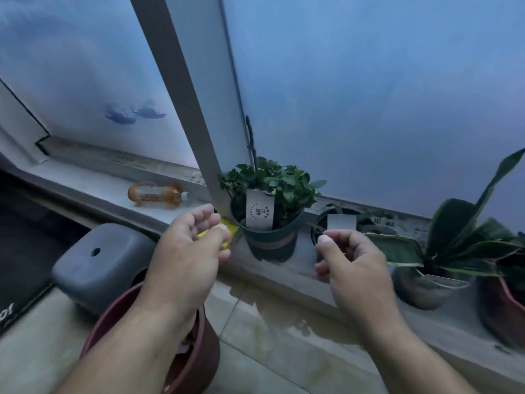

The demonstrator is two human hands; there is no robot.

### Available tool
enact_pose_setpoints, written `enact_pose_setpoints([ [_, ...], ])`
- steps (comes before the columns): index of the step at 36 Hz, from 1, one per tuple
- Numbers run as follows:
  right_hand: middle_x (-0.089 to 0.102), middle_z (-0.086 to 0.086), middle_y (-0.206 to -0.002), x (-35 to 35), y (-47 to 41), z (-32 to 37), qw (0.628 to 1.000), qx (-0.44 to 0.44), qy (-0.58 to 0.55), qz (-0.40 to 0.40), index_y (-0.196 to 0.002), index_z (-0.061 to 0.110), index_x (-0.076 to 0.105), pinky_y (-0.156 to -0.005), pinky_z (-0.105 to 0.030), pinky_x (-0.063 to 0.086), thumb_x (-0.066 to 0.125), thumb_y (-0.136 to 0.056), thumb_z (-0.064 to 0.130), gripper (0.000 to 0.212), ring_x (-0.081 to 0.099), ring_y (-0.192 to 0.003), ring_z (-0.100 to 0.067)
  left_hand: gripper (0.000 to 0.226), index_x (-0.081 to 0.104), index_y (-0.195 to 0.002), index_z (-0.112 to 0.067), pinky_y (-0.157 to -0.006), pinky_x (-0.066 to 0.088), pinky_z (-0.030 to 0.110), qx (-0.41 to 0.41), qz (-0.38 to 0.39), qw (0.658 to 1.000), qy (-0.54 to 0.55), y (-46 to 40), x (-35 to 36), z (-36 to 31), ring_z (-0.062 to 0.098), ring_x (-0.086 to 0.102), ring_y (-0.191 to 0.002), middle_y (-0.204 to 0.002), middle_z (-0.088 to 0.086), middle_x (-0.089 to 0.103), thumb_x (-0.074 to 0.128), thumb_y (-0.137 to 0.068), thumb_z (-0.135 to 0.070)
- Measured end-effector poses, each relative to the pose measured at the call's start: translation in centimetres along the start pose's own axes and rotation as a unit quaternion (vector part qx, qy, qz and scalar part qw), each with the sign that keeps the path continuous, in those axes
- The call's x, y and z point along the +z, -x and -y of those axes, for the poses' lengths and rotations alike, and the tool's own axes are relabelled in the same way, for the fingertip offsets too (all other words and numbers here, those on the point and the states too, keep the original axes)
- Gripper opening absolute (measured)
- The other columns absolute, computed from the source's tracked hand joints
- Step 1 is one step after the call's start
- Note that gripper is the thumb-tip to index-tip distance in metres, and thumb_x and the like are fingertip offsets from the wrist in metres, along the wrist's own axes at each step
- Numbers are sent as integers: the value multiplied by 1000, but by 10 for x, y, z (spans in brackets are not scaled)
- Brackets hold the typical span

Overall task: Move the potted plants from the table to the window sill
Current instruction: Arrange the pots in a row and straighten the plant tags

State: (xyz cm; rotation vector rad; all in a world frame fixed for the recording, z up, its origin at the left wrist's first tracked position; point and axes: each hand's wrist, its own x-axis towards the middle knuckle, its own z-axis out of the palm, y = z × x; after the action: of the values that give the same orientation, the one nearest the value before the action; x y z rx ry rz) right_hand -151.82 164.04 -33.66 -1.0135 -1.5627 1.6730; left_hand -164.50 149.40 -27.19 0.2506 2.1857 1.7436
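- Two hands up in front of the sill [284, 268], both free of any pot as far as I can see.
- My left hand [187, 251] hangs loosely curled, fingers half closed on nothing; something yellow [230, 226] lies on the sill just behind it, and I can't tell whether the fingers touch it.
- My right hand [349, 260] is curled narrow, thumb against forefinger; whether it pinches anything, I can't tell.
- Leafy plant [270, 211] stands upright on the sill by the window frame, white tag [260, 211] stuck in its soil.
- A black pot [318, 226] sits just beside it with a blank tag [341, 222], partly hidden by my right hand.
- Further right, a broad-leaved plant [454, 243] in a round pot, and a red pot [500, 308] at the edge of view.
- So several pots look placed already; the table is out of view, so I can't say how many are left.
- Risk one: the leafy plant stands near the front edge, and a brush from either hand pulling back could tip it to the floor.
- Risk two: the pots crowd close, so squeezing another in could knock a neighbour or bend those long leaves.
- Risk three: a bottle [159, 194] lies on its side to the left and could roll if nudged.
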Motion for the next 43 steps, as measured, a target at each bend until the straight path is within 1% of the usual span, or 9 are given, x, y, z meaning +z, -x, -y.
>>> enact_pose_setpoints([
  [6, 72, -10, -86, -29, -1, -1, 997, 4, 63, -37, -96, 19, 70, -57, -23, 60, 67, -95, 18, 3, 70, -62, -10, 44, 55, -137, -25, -101, 54, 44, 6, 38, 999, -33, -29, 14, -1, 12, 62, -118, -129, -7, 62, 64, -95, -14],
  [14, 78, 3, -91, -14, 5, 11, 993, 18, 105, -44, -98, 27, 72, -82, -46, 62, 70, -92, 18, 10, 75, -86, -17, 50, 50, -144, -24, -109, 44, 33, 4, 86, 992, -96, -62, 12, -4, 8, 56, -119, -142, -7, 57, 61, -96, -16],
  [20, 71, 10, -113, 57, -11, 19, 989, 61, 138, 5, -121, 27, 64, -100, -42, 55, 67, -94, 17, 29, 67, -107, -10, 53, 44, -149, -19, -97, 35, 20, -6, 142, 982, -123, -77, 11, 5, 3, 49, -117, -148, -4, 52, 56, -98, -12],
  [22, 68, 7, -120, 79, -17, 17, 987, 70, 144, 1, -131, 21, 60, -102, -42, 54, 64, -95, 14, 37, 64, -112, -10, 53, 44, -149, -19, -96, 36, 19, -12, 160, 980, -117, -83, 12, 11, 0, 53, -112, -139, -9, 58, 56, -98, -11],
  [25, 64, 3, -128, 101, -23, 10, 986, 78, 145, -14, -135, 18, 57, -106, -37, 50, 61, -95, 11, 41, 61, -115, -11, 48, 51, -140, -26, -81, 42, 12, -17, 178, 977, -119, -89, 15, 17, -13, 53, -85, -100, -29, 57, 56, -96, -10],
  [28, 62, 4, -127, 116, -26, 6, 985, 79, 151, -35, -138, 16, 54, -103, -28, 47, 60, -92, 10, 46, 59, -114, -10, 48, 56, -134, -28, -92, 56, 30, -32, 207, 970, -125, -93, 18, 23, 6, 65, -103, -117, -13, 69, 55, -89, -12],
  [30, 65, 5, -122, 121, -29, 4, 984, 81, 148, -53, -133, 17, 57, -99, -28, 49, 60, -89, 9, 45, 61, -111, -9, 47, 62, -120, -36, -86, 61, 45, -35, 222, 967, -119, -98, 21, 31, 18, 71, -99, -107, -11, 75, 52, -77, -21],
  [35, 70, 10, -114, 128, -32, 4, 983, 88, 146, -65, -125, 21, 63, -97, -34, 55, 61, -83, 11, 43, 66, -107, -8, 66, 54, -134, -38, -88, 61, 42, -34, 243, 962, -115, -102, 24, 40, 16, 69, -105, -118, -10, 71, 46, -68, -30],
  [43, 73, 7, -117, 132, -28, 7, 989, 80, 118, -38, -131, 18, 63, -96, -37, 58, 53, -84, 5, 50, 70, -106, -8, 66, 54, -138, -29, -93, 58, 44, -51, 238, 965, -100, -95, 18, 29, 21, 65, -106, -97, -18, 63, 47, -75, -9],
])
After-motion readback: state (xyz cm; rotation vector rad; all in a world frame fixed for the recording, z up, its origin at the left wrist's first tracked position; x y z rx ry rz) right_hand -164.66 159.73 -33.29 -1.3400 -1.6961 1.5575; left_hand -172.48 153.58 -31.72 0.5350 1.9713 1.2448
